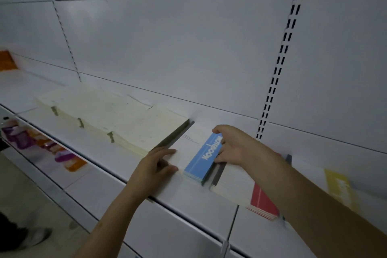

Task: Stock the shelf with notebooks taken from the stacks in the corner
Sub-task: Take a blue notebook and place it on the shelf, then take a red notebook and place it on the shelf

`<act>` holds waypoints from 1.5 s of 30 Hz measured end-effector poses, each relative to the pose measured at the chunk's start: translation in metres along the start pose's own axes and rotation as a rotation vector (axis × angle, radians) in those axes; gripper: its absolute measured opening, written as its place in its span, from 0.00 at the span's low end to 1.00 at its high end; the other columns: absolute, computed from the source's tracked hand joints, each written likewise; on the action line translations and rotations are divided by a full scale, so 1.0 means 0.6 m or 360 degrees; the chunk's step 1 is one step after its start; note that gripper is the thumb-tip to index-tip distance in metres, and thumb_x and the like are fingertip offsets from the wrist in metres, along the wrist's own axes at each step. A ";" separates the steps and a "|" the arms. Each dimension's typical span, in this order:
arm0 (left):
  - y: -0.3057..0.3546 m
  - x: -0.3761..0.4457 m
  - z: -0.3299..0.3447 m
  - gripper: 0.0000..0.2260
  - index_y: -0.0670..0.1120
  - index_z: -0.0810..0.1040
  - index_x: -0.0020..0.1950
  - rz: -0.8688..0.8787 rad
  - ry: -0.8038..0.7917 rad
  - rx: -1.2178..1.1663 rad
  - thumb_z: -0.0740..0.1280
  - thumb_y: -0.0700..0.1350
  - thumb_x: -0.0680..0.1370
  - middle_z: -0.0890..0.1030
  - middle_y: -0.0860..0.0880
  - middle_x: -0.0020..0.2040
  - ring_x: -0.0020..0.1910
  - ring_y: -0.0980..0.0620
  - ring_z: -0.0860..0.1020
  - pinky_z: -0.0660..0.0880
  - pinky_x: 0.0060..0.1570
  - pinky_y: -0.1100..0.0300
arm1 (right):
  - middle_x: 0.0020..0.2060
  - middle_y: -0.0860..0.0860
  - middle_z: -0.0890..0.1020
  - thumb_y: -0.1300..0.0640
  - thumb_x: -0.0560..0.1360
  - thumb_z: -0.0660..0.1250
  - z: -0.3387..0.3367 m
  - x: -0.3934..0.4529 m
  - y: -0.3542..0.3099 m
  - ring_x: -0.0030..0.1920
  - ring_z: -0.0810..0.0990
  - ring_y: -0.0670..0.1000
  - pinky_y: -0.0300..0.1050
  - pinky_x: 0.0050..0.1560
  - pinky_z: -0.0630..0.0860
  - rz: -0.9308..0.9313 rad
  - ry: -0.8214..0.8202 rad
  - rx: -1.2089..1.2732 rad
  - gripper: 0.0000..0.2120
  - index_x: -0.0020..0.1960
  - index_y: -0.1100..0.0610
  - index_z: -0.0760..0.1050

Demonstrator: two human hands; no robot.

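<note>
A: Step in hand: seating a stack on the shelf (117,176). The blue-and-white notebook stack (194,153) lies flat between the cream stacks (117,115) on its left and the red-banded stack (247,188) on its right.

B: Hands?

A: Left hand (155,165): fingers curled against the stack's near-left edge. Right hand (232,145): thumb at the far edge, fingers curled over the right side, gripping it.

B: Next move?

A: Judgement: square the stack against its neighbours, release, then fetch more from the corner, which is out of view.
</note>
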State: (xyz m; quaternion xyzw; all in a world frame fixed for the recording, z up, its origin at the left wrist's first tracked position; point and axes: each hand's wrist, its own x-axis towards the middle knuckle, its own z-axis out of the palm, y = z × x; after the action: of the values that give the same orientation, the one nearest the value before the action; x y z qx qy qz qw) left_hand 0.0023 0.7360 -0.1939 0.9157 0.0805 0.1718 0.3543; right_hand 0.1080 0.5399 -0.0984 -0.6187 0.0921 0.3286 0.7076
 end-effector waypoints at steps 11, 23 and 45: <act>0.001 0.002 -0.005 0.35 0.55 0.63 0.75 -0.0080 -0.0287 0.0297 0.73 0.58 0.71 0.63 0.54 0.74 0.62 0.59 0.71 0.71 0.64 0.61 | 0.43 0.56 0.76 0.58 0.79 0.62 -0.002 -0.020 0.007 0.48 0.76 0.57 0.59 0.61 0.72 -0.0113 -0.0053 -0.0047 0.05 0.53 0.58 0.70; 0.216 -0.065 0.105 0.21 0.53 0.68 0.72 0.0594 0.0153 -0.0031 0.65 0.49 0.79 0.68 0.58 0.71 0.69 0.65 0.64 0.65 0.65 0.67 | 0.72 0.48 0.68 0.48 0.82 0.57 -0.211 -0.120 0.006 0.72 0.65 0.47 0.44 0.73 0.60 -0.1496 0.0792 -0.1008 0.22 0.73 0.53 0.65; 0.923 -0.341 0.794 0.28 0.49 0.60 0.78 0.1402 -0.1269 -0.0044 0.61 0.57 0.80 0.62 0.48 0.76 0.74 0.51 0.61 0.58 0.74 0.58 | 0.75 0.55 0.63 0.33 0.78 0.49 -1.139 -0.689 0.162 0.75 0.59 0.56 0.54 0.75 0.54 -0.0720 0.2235 -0.1843 0.36 0.76 0.56 0.61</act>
State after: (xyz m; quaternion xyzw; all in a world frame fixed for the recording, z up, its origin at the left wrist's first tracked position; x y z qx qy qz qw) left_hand 0.0038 -0.0225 -0.2008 0.8520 -0.4486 -0.0534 0.2644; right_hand -0.0764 -0.2431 -0.1041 -0.9345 0.1978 -0.2709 0.1190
